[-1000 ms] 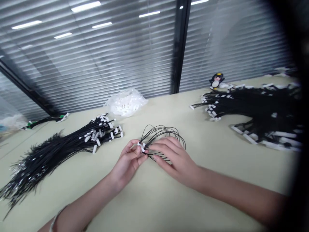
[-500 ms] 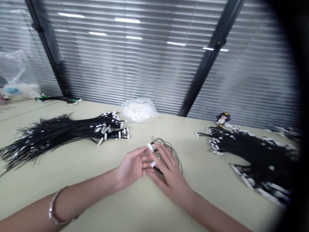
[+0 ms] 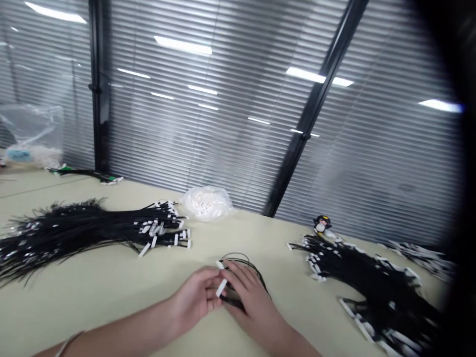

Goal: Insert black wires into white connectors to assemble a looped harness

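A small coil of thin black wires [image 3: 243, 262] with white connector ends lies on the pale table [image 3: 111, 287] in front of me. My left hand [image 3: 195, 297] is pinched on one white connector [image 3: 221, 287] at the coil's near side. My right hand [image 3: 249, 297] lies over the coil with its fingers stretched out and pressing the wires down. Both hands touch each other at the fingertips.
A long bundle of black wires with white ends [image 3: 85, 230] lies at the left. A bigger heap of the same wires [image 3: 368, 277] fills the right. A clear bag of white parts [image 3: 206, 202] and a small penguin figure [image 3: 320, 224] stand by the blinds.
The view has tilted up and to the left, so hands and coil sit lower in the picture. The wire loop is drawn smaller and flatter under my right hand.
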The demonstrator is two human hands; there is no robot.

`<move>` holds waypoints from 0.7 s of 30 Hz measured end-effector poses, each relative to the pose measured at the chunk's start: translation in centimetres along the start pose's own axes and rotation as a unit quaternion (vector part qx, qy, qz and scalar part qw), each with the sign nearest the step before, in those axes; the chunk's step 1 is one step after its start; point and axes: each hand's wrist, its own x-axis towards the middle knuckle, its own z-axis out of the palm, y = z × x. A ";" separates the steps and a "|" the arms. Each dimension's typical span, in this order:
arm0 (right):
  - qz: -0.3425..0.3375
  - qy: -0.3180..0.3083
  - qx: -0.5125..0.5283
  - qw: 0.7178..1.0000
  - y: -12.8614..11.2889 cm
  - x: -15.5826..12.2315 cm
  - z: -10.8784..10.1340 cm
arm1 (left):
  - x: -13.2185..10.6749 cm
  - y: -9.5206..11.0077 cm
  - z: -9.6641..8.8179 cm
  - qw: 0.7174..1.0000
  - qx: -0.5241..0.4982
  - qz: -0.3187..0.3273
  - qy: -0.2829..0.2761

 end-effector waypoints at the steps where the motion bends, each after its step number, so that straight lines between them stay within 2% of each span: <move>1: 0.017 -0.035 0.021 0.999 0.6 0.0 0.0 | 0.0 0.0 0.0 1.000 0.006 0.002 0.008; 4: 0.076 -0.125 0.066 0.987 3.0 0.1 -0.2 | 0.1 0.1 0.3 0.999 0.014 -0.005 0.038; 7: 0.129 -0.158 0.083 0.975 6.2 -0.1 -0.5 | 0.2 0.3 0.6 0.998 0.034 -0.015 0.042; 11: 0.188 -0.141 0.121 0.964 10.9 -1.0 -0.5 | 0.3 0.6 0.9 0.996 0.062 -0.024 0.053; 15: 0.245 -0.074 0.147 0.955 14.2 -1.5 -0.1 | 0.1 1.0 1.5 0.993 0.096 -0.046 0.055; 16: 0.252 -0.057 0.154 0.954 14.8 -1.5 0.0 | -0.2 1.2 1.8 0.992 0.110 -0.056 0.039; 18: 0.259 -0.031 0.170 0.950 15.8 -1.2 0.0 | -0.8 1.3 2.5 0.984 0.157 -0.084 -0.030; 19: 0.263 -0.022 0.177 0.948 16.2 -1.0 -0.1 | -1.2 1.2 2.9 0.972 0.198 -0.108 -0.070; 21: 0.275 -0.011 0.185 0.943 16.8 -0.8 -0.4 | -1.8 0.9 3.4 0.931 0.304 -0.157 -0.126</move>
